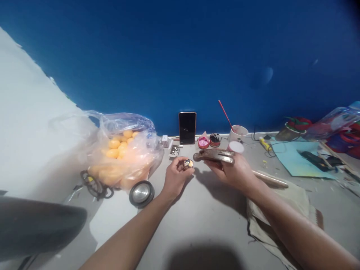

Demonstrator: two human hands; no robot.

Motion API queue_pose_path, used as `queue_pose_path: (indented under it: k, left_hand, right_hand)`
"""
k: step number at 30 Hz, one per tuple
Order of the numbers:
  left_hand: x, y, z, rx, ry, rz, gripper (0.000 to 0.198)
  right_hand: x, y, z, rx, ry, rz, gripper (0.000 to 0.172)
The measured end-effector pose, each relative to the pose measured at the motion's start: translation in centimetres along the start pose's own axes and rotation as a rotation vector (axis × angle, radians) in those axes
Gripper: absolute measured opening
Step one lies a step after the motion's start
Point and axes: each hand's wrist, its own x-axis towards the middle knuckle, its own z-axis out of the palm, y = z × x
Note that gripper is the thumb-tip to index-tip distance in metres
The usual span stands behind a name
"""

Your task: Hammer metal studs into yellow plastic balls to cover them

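My left hand point(177, 176) is closed around a small ball point(188, 164) with dark, yellow and shiny patches, pinched between thumb and fingers just above the table. A claw hammer point(215, 154) is gripped close to its head in my right hand point(234, 170). Its round striking face points left, toward the ball and a little apart from it. The wooden handle shows again behind my right wrist. Beyond my left hand, a small open box point(174, 150) holds shiny metal bits. Two small round items lie past the hammer, one pink point(203, 142) and one dark-patterned point(215, 140).
A phone point(187, 128) leans on the blue wall. Left are a plastic bag of yellow-orange balls point(120, 148) and a round black-rimmed metal lid point(141, 194). Right are a white cup point(239, 134) with a red stick, a beige cloth point(292, 198) and a light-blue sheet point(292, 157).
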Motion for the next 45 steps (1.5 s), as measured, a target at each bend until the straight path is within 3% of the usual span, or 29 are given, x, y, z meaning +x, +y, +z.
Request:
queue_pose_path:
  k: [6, 13, 18, 22, 24, 28, 33, 38, 43, 45]
  left_hand:
    - [-0.3, 0.0, 0.0, 0.033, -0.107, 0.069, 0.043]
    - [-0.4, 0.1, 0.2, 0.066, -0.095, 0.043, 0.046]
    - [-0.5, 0.3, 0.2, 0.103, -0.118, 0.051, 0.042]
    - [-0.4, 0.1, 0.2, 0.131, -0.102, 0.073, 0.043]
    - [-0.4, 0.0, 0.2, 0.129, -0.104, 0.077, 0.043]
    - [-0.5, 0.0, 0.2, 0.136, -0.125, 0.055, 0.042]
    - [-0.6, 0.2, 0.3, 0.154, -0.123, 0.084, 0.041]
    - [-0.7, 0.2, 0.3, 0.147, -0.139, 0.051, 0.039]
    - [-0.6, 0.4, 0.3, 0.161, -0.126, 0.072, 0.041]
    - [-0.6, 0.5, 0.3, 0.151, -0.124, 0.061, 0.041]
  right_hand:
    - [-0.6, -1.4, 0.5, -0.203, 0.072, -0.163, 0.031]
    - [-0.7, -1.5, -0.4, -0.299, 0.303, -0.254, 0.035]
    - [-0.7, -1.7, -0.4, -0.332, 0.115, -0.213, 0.031]
    - [-0.7, -1.6, -0.5, -0.312, 0.241, -0.188, 0.037]
    - [-0.7, -1.7, -0.6, -0.310, 0.243, -0.186, 0.037]
    - [-0.7, -2.0, -0.5, -0.308, 0.064, -0.152, 0.030]
    - [-0.7, -1.8, -0.6, -0.290, 0.237, -0.182, 0.035]
    - [-0.7, -1.8, -0.3, -0.314, 0.078, -0.154, 0.032]
    - [-0.7, -1.8, -0.5, -0.288, 0.254, -0.181, 0.036]
    - [-0.8, -1.9, -0.5, -0.290, 0.202, -0.190, 0.034]
